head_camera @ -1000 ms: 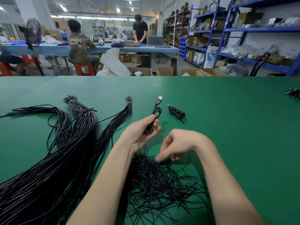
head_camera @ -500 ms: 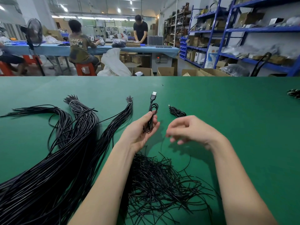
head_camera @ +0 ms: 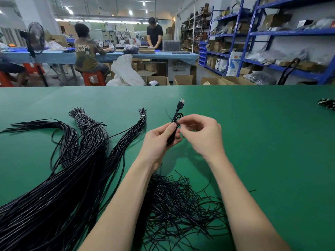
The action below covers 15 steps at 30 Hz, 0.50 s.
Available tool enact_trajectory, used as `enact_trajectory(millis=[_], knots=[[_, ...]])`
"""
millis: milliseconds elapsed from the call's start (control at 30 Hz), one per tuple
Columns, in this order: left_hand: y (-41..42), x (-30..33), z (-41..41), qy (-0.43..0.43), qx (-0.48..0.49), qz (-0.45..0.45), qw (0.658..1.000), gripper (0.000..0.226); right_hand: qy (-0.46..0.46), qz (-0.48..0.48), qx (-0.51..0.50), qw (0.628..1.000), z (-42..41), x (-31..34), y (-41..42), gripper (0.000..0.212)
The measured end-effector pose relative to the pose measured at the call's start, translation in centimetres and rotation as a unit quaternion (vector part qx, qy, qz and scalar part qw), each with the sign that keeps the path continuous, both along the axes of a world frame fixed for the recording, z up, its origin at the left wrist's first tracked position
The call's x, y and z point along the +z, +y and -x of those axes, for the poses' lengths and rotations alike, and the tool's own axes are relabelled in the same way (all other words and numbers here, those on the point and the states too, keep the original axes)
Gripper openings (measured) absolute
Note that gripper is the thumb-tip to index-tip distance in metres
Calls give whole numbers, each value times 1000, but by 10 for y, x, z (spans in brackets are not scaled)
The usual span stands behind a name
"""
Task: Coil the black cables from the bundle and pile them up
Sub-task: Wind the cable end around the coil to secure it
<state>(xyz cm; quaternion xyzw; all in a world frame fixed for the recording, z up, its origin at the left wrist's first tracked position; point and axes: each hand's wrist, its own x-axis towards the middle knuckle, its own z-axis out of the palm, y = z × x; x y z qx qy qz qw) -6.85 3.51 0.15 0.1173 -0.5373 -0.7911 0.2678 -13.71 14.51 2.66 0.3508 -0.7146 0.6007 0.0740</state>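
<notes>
Left hand gripping small coil, right hand pinching its loops; cable looking light, limp, springy — holding best at coil waist, below plug

On the surface, the cable bundle lies left, the loose tangle near, shelves behind right.

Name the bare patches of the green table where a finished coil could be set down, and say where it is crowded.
Bare green table lies right of the right hand, up to the small coils at the far right edge. Another strip runs beyond the USB plug. Crowded: the cable bundle on the left and the loose tangle between the forearms.
</notes>
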Motion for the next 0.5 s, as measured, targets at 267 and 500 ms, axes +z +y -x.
enact_trajectory(millis=[267, 500], knots=[[-4, 0, -3, -37, 54, 171, 983, 22, -60, -75, -12, 995, 2, 3, 2, 11], [0, 3, -4, -46, 26, 226, 973, 31, -92, -91, -28, 991, 4, 3, 5, 11]])
